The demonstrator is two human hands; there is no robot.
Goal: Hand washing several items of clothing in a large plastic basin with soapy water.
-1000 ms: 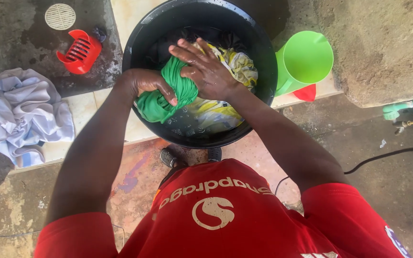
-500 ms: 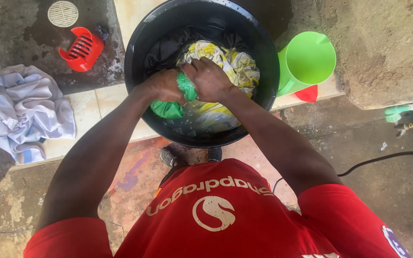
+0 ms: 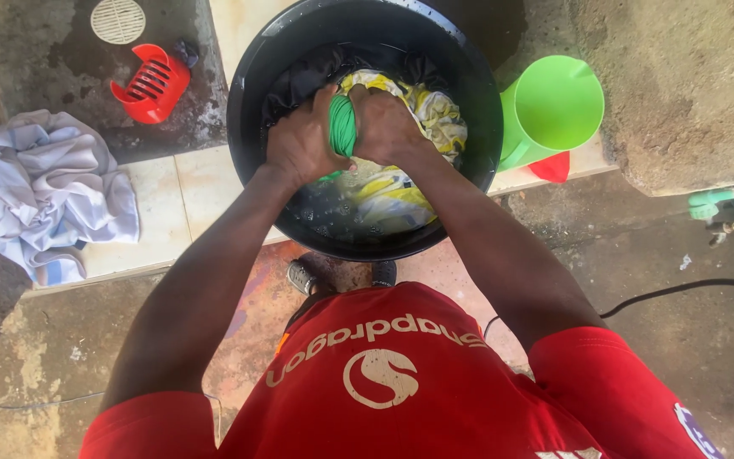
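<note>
Both fists I see clenched, left hand (image 3: 301,144) and right hand (image 3: 386,126) grasping bunched wet green cloth (image 3: 342,124), over round black plastic basin (image 3: 477,161), yellow-white garment (image 3: 401,200) soaking beneath.

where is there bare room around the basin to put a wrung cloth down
Bare tile lies between the white cloth pile and the black basin. Concrete beyond the green jug is bare too. Inside the basin it is crowded: both hands, left hand and right hand, grip the green cloth over yellow laundry. The red drain cover takes the wet corner.
</note>
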